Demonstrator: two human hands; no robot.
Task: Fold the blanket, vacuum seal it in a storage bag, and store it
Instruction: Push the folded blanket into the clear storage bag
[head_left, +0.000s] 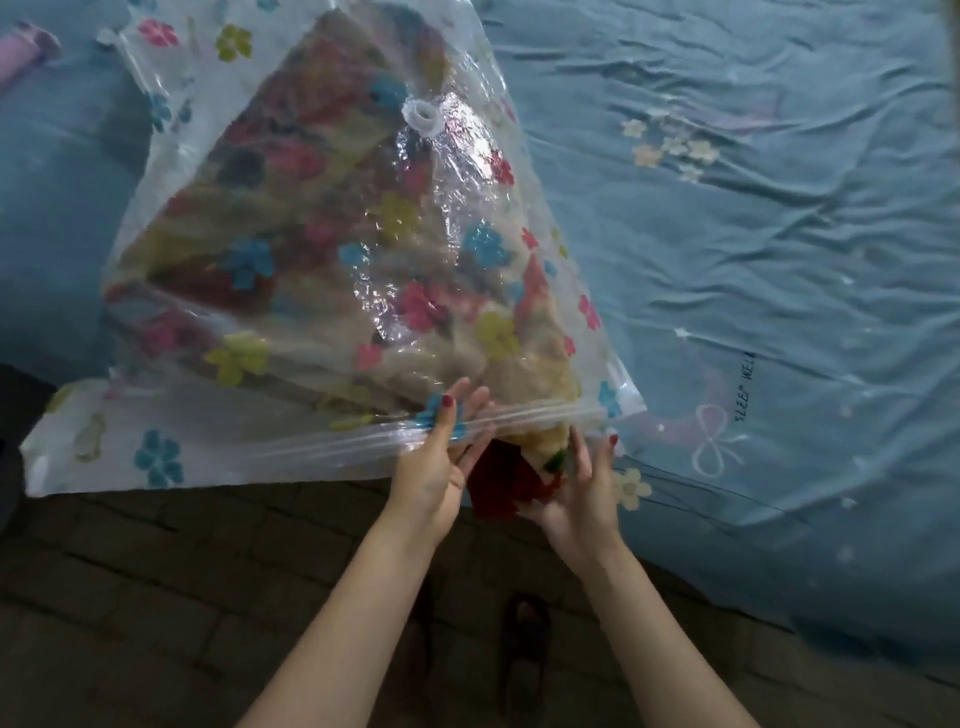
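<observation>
A clear storage bag (171, 457) printed with coloured flowers lies on the bed, its zip mouth hanging over the near edge. The folded blanket (322, 223), tan with red and dark patches, fills it. A white round valve (422, 117) sits on top. A red and green corner of the blanket (506, 480) sticks out of the mouth. My left hand (439, 467) pinches the zip strip, thumb on top and straight fingers beneath. My right hand (582, 493) is under the mouth's right end, fingers straight, touching the protruding corner.
The bed is covered by a wrinkled blue sheet (753, 234) with small flower prints. A purple cylindrical object (23, 52) lies at the far left. Dark brick floor (182, 597) runs below the bed's edge, with dark footwear (524, 623) between my arms.
</observation>
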